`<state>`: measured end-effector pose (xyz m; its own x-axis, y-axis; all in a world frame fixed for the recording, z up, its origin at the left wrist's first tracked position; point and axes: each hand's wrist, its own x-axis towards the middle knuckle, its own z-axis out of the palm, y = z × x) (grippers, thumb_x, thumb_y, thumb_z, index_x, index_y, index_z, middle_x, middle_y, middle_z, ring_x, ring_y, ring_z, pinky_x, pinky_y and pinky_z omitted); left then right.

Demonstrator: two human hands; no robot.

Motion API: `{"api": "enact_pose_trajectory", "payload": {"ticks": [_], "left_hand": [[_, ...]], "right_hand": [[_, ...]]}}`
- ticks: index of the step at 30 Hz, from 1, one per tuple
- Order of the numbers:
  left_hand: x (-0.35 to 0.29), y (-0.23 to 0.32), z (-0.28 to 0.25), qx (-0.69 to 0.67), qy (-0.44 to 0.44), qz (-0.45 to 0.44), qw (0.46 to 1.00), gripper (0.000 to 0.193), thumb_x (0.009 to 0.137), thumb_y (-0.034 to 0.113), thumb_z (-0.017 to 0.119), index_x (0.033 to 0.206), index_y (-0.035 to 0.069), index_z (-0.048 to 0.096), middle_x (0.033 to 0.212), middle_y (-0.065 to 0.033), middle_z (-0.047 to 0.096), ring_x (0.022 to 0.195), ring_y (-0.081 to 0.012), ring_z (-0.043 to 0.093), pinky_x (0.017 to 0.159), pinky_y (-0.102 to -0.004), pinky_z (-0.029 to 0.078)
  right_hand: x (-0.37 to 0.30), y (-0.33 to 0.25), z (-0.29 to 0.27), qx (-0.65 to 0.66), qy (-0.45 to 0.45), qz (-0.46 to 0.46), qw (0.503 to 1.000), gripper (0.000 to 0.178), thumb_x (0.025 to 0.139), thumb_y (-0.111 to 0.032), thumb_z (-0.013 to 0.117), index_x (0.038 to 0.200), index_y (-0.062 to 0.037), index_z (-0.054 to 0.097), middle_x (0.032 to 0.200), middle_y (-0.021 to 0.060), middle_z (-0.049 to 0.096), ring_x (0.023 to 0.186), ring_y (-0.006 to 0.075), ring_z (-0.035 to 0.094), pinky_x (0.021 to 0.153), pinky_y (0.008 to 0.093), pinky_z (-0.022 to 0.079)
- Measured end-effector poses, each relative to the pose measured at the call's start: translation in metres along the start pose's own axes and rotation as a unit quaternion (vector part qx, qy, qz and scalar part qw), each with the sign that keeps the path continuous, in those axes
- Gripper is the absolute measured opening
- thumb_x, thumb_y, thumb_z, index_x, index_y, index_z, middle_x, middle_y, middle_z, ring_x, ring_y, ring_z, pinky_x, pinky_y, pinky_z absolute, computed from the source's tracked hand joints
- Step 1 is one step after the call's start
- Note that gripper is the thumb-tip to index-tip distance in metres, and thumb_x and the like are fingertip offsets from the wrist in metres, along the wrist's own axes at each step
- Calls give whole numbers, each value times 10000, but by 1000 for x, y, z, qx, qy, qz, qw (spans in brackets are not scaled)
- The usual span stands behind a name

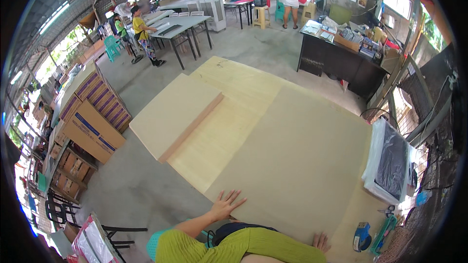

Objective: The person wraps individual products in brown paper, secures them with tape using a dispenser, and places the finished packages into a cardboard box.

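Has grey-brown sheet [292, 151] flat on pale tabletop [248, 80], beige slab [178, 112] at its far left. See concrete floor [141, 190], dark desk [336, 61], grey work table [187, 24] beyond. Rests left hand [226, 207] on sheet, fingers splayed, gripping nothing. Has right hand [320, 241] mostly hidden behind green sleeve [287, 244]; can't judge openness or hold.

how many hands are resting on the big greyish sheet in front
2: the left hand, fingers spread, at the near left of the greyish sheet; the right hand, partly hidden by the green sleeve, farther right along its near edge.
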<state>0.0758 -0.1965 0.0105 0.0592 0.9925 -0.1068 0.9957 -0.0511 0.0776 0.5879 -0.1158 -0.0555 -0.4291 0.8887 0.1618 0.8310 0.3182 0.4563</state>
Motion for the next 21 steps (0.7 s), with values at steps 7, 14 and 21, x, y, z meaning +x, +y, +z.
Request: {"api": "enact_pose_trajectory", "payload": {"ticks": [7,14,21], "left_hand": [[-4,-3,-1,8,-39,-9,999,1138,631,693,698,1562,339,148,1623,-112,162,1461,-312,262,1109,-629,205],[-8,-2,-6,2,-62,-20,998,1143,642,609,750,1563,347,127,1630,-105,135,1466,-301,253,1111,-625,208],[5,-4,-3,-20,-27,-8,999,1169,608,576,799,1557,357,153,1624,-105,151,1459,-325,256,1107,-645,197]], "right_hand": [[87,35,-11,491,153,364,776,596,944,-359,539,1476,-140,383,1452,189,416,1343,323,397,1069,563,323],[182,137,25,799,141,528,250,861,825,-562,655,1495,-160,295,1485,165,360,1333,363,382,1058,574,320],[226,211,81,836,136,521,106,861,815,-535,698,1466,-133,303,1393,165,410,1243,360,430,1008,563,365]]}}
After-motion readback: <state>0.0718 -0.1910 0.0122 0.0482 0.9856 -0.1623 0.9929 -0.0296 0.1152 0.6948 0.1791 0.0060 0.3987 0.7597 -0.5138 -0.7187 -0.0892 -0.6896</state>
